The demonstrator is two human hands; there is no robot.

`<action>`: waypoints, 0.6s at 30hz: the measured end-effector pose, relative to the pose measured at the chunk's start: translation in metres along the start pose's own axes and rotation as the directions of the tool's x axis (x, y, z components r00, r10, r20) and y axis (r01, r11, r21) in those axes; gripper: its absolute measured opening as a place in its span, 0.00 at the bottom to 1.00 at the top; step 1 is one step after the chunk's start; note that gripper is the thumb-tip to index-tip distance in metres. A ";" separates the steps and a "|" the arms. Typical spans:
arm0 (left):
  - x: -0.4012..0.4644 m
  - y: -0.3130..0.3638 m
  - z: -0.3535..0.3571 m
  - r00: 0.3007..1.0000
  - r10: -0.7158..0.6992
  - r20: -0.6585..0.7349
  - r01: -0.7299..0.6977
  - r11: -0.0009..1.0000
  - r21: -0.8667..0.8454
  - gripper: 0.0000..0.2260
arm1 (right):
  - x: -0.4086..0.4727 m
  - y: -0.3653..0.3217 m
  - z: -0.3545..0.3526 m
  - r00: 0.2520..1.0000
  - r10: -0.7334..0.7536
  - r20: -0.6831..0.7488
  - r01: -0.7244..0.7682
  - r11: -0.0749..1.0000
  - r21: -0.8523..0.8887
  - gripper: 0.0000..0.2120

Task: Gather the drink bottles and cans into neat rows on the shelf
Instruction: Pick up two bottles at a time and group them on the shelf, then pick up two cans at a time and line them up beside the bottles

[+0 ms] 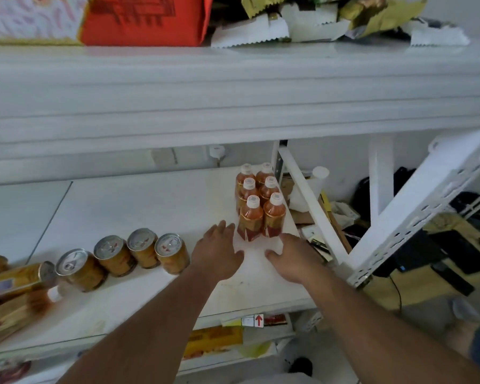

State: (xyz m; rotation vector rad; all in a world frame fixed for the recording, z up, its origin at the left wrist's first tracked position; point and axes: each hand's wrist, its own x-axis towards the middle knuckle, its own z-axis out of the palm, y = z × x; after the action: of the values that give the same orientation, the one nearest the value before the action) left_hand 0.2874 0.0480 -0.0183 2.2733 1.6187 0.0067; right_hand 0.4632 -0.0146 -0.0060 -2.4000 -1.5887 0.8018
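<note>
Several amber drink bottles (259,206) with white caps stand in two tight rows at the right end of the white shelf (139,200). My left hand (218,252) lies flat with fingers spread just left of the front bottle. My right hand (293,256) is open just in front of the bottles on the right, holding nothing. Several gold cans (142,252) stand in a loose line along the shelf's left half. One can (17,281) lies on its side at the far left, beside a lying bottle (14,314).
An upper shelf (233,87) overhangs, carrying a red box (147,18) and crumpled wrappers (330,20). A white slotted upright (427,206) and diagonal brace (311,203) bound the right side. Boxes sit on the lower shelf (214,342).
</note>
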 end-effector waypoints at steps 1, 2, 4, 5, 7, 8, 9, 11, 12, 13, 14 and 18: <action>-0.005 -0.001 -0.001 1.000 0.012 -0.011 -0.012 1.000 0.012 0.33 | -0.006 -0.003 0.001 0.999 -0.038 -0.020 0.037 0.998 -0.046 0.31; -0.011 -0.002 -0.004 1.000 0.019 -0.023 -0.019 1.000 0.015 0.33 | -0.012 -0.007 0.001 0.997 -0.075 -0.030 0.073 0.994 -0.080 0.31; -0.023 -0.002 -0.007 0.998 0.023 -0.051 -0.023 1.000 0.010 0.33 | -0.023 -0.013 0.003 0.987 -0.154 -0.034 0.149 0.980 -0.131 0.31; -0.030 -0.002 -0.009 0.998 0.022 -0.067 -0.022 1.000 0.005 0.33 | -0.028 -0.015 0.004 0.981 -0.194 -0.032 0.186 0.969 -0.164 0.32; -0.046 0.000 -0.010 0.995 0.019 -0.099 -0.020 1.000 -0.001 0.33 | -0.041 -0.021 0.006 0.969 -0.247 -0.021 0.238 0.948 -0.212 0.32; -0.054 0.001 -0.010 0.994 0.010 -0.112 -0.010 1.000 -0.004 0.33 | -0.047 -0.024 0.007 0.963 -0.270 -0.010 0.261 0.939 -0.223 0.33; -0.063 0.002 -0.010 0.992 -0.005 -0.123 0.004 1.000 -0.006 0.33 | -0.053 -0.025 0.008 0.956 -0.293 0.005 0.286 0.930 -0.229 0.34; -0.083 0.004 -0.010 0.989 -0.035 -0.144 0.034 0.999 -0.010 0.32 | -0.067 -0.027 0.012 0.941 -0.336 0.028 0.333 0.912 -0.242 0.35; -0.095 0.006 -0.009 0.987 -0.050 -0.151 0.048 0.999 -0.015 0.32 | -0.074 -0.026 0.013 0.935 -0.353 0.039 0.351 0.905 -0.240 0.35; -0.107 0.007 -0.008 0.987 -0.065 -0.147 0.062 0.998 -0.024 0.32 | -0.082 -0.025 0.014 0.931 -0.362 0.054 0.364 0.902 -0.232 0.35; -0.120 0.009 -0.006 0.988 -0.081 -0.134 0.077 0.996 -0.033 0.32 | -0.091 -0.023 0.017 0.927 -0.368 0.073 0.375 0.901 -0.220 0.35; -0.168 0.012 0.007 0.989 -0.132 -0.067 0.133 0.991 0.005 0.32 | -0.121 -0.010 0.035 0.912 -0.390 0.123 0.407 0.895 -0.184 0.36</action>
State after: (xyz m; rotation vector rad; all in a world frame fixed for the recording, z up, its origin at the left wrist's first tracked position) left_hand 0.2410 -0.1109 0.0116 2.1892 1.8051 0.0424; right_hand 0.4016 -0.1234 0.0106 -2.0623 -2.1974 0.6894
